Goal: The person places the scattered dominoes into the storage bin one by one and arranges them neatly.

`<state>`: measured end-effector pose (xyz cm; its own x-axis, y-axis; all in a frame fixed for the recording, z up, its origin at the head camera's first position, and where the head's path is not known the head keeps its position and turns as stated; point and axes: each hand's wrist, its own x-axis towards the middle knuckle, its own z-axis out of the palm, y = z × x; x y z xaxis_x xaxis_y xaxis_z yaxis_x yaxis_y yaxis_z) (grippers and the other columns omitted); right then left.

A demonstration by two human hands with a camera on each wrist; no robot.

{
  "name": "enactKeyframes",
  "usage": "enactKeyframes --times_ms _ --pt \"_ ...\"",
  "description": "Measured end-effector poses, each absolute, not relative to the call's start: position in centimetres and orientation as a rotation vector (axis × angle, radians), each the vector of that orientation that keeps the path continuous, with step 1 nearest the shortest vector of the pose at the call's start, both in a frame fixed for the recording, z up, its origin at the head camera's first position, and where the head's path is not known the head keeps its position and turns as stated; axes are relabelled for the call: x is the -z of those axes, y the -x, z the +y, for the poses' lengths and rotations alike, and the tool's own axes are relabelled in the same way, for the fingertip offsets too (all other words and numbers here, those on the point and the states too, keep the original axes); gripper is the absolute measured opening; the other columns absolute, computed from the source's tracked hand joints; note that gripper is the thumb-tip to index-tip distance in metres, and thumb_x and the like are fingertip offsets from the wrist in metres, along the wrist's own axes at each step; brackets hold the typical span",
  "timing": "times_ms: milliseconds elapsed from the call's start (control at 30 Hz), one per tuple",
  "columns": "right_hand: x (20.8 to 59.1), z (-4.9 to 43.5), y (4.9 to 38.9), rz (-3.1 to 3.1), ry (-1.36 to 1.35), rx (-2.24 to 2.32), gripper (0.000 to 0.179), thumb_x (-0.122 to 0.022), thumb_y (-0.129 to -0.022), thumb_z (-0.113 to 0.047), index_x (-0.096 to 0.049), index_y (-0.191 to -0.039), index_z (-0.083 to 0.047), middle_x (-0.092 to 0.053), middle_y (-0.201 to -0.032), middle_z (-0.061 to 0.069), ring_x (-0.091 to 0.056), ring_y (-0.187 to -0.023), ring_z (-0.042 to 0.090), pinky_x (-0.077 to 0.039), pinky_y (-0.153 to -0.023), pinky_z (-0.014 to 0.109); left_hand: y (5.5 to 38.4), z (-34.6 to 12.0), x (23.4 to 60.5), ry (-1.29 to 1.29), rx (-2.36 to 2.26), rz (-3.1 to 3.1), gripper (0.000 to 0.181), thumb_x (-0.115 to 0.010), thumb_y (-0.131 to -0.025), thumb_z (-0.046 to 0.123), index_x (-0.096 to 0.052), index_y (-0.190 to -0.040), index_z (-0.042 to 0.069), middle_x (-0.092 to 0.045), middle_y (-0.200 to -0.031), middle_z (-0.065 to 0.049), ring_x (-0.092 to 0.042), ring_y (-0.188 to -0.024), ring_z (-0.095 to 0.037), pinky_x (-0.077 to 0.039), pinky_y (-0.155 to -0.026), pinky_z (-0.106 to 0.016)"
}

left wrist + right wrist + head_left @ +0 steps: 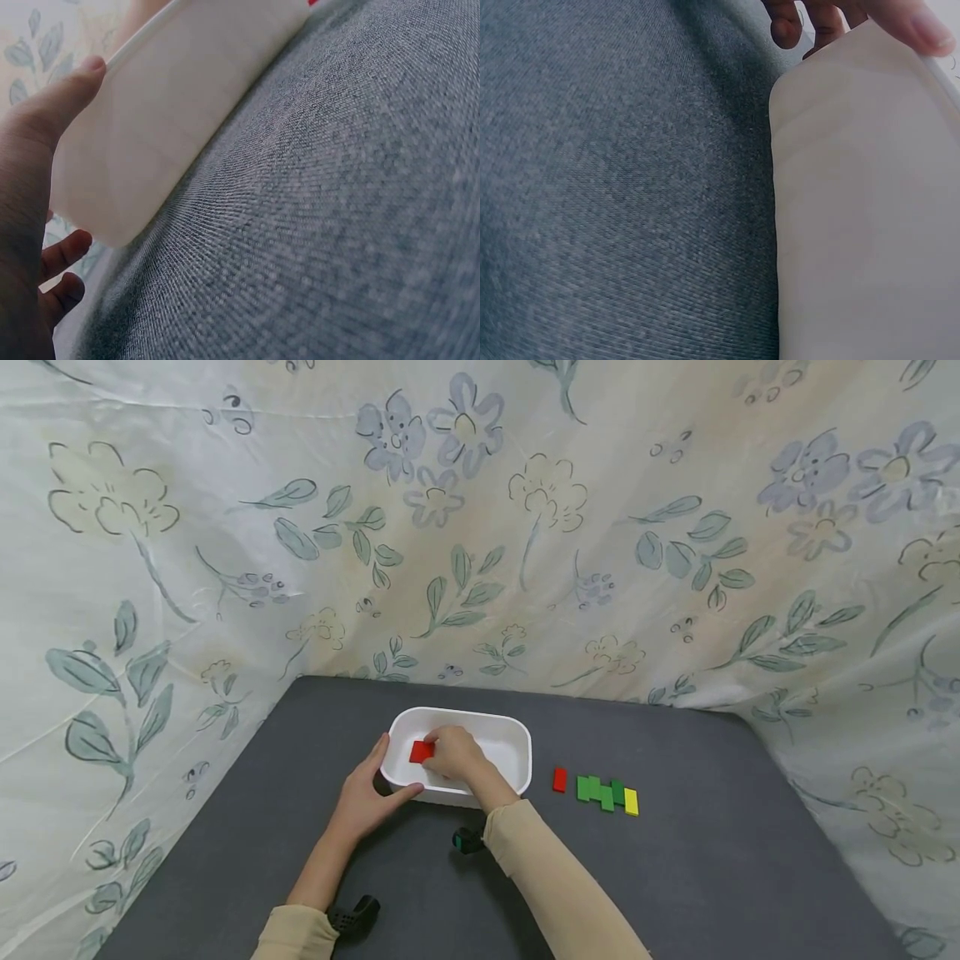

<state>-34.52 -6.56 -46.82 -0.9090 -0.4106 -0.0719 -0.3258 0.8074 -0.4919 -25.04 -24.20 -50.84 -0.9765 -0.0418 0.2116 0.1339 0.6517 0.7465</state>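
A white plastic tub (491, 727) with rounded corners sits on the dark grey cloth. My left hand (362, 802) holds its left end, thumb on the near rim and fingers round the corner; the left wrist view shows the thumb against the tub wall (161, 120). Inside the tub, my right hand (456, 753) reaches to the left half, finger and thumb pinching the right edge of a flat red tile (419, 752). The right wrist view looks at the tub's outer wall (855, 195), so the right hand's grip is hidden there.
To the right of the tub lie a red tile (559, 779), a staggered group of several green tiles (595, 788) and a yellow tile (632, 802) at its right end. A flowered curtain (480, 568) hangs behind and beside the grey table (712, 843).
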Motion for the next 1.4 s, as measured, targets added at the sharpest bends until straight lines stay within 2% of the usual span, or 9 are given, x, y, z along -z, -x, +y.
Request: enactKeyframes --times_ms 233,400,600,667,767,833,967,1100,1400 --pt "47.1 -6.2 34.7 2.853 0.636 0.691 0.043 -0.085 -0.090 -0.023 -0.077 -0.130 -0.011 -0.076 -0.128 0.004 -0.064 -0.107 0.019 -0.054 -0.102 0.035 24.9 -23.9 51.0 0.096 1.220 -2.633 0.111 -0.087 -0.084 0.051 -0.029 -0.167 0.006 -0.032 -0.172 -0.016 -0.036 -0.156 -0.043 -0.033 -0.120 -0.064" --pt "47.2 -5.8 34.6 2.843 0.632 0.708 0.045 -0.086 -0.089 -0.026 -0.076 -0.131 -0.011 -0.075 -0.127 0.004 -0.062 -0.104 0.019 -0.055 -0.096 0.032 24.7 -23.6 51.2 0.110 1.220 -2.619 0.110 -0.088 -0.085 0.049 -0.029 -0.167 0.004 -0.033 -0.171 -0.016 -0.036 -0.155 -0.043 -0.033 -0.120 -0.064" --pt "46.5 -4.9 34.1 2.844 0.615 0.842 0.048 -0.084 -0.092 -0.027 -0.072 -0.136 -0.010 -0.071 -0.136 0.008 -0.063 -0.116 0.023 -0.053 -0.106 0.038 24.4 -23.2 51.6 0.107 1.227 -2.619 0.111 -0.087 -0.085 0.053 -0.029 -0.168 0.006 -0.032 -0.172 -0.014 -0.035 -0.156 -0.042 -0.033 -0.121 -0.063" --pt "46.3 -4.4 34.0 2.837 0.624 0.952 0.047 -0.083 -0.093 -0.025 -0.072 -0.136 -0.009 -0.071 -0.137 0.010 -0.069 -0.108 0.024 -0.058 -0.099 0.038 24.3 -23.1 51.7 0.106 1.232 -2.617 0.112 -0.086 -0.085 0.053 -0.028 -0.168 0.007 -0.032 -0.172 -0.015 -0.035 -0.156 -0.042 -0.032 -0.121 -0.063" --pt "45.9 -3.6 33.7 2.831 0.656 1.099 0.045 -0.081 -0.094 -0.024 -0.072 -0.135 -0.008 -0.070 -0.137 0.012 -0.074 -0.089 0.020 -0.062 -0.080 0.031 24.1 -23.0 51.6 0.097 1.246 -2.618 0.111 -0.086 -0.085 0.053 -0.028 -0.168 0.007 -0.031 -0.172 -0.015 -0.034 -0.156 -0.042 -0.032 -0.121 -0.063" --pt "45.4 -2.8 33.4 2.809 0.677 1.195 0.045 -0.081 -0.095 -0.023 -0.072 -0.135 -0.007 -0.069 -0.139 0.014 -0.075 -0.074 0.019 -0.062 -0.070 0.028 24.0 -23.0 51.5 0.088 1.247 -2.623 0.112 -0.086 -0.085 0.054 -0.028 -0.168 0.007 -0.031 -0.172 -0.015 -0.033 -0.157 -0.042 -0.031 -0.121 -0.064" --pt "44.0 -0.7 32.6 2.799 0.723 1.300 0.046 -0.081 -0.095 -0.023 -0.070 -0.137 -0.006 -0.068 -0.140 0.015 -0.070 -0.060 0.014 -0.058 -0.061 0.027 23.9 -22.8 51.3 0.083 1.251 -2.623 0.113 -0.085 -0.085 0.055 -0.027 -0.168 0.006 -0.030 -0.173 -0.015 -0.032 -0.157 -0.042 -0.030 -0.122 -0.064" --pt "43.2 1.9 31.3 2.804 0.732 1.366 0.047 -0.082 -0.095 -0.022 -0.068 -0.138 -0.006 -0.068 -0.139 0.013 -0.067 -0.057 0.011 -0.055 -0.056 0.028 23.6 -22.9 51.4 0.081 1.250 -2.620 0.114 -0.086 -0.085 0.056 -0.026 -0.168 0.006 -0.029 -0.173 -0.015 -0.032 -0.158 -0.041 -0.030 -0.123 -0.062" --pt "44.4 7.8 28.3 2.904 0.625 1.425 0.051 -0.085 -0.092 -0.018 -0.068 -0.139 -0.008 -0.070 -0.136 0.012 -0.064 -0.052 0.009 -0.050 -0.047 0.027 22.4 -23.3 51.6 0.078 1.227 -2.606 0.113 -0.087 -0.084 0.052 -0.027 -0.167 0.003 -0.032 -0.171 -0.018 -0.033 -0.157 -0.043 -0.030 -0.122 -0.064"
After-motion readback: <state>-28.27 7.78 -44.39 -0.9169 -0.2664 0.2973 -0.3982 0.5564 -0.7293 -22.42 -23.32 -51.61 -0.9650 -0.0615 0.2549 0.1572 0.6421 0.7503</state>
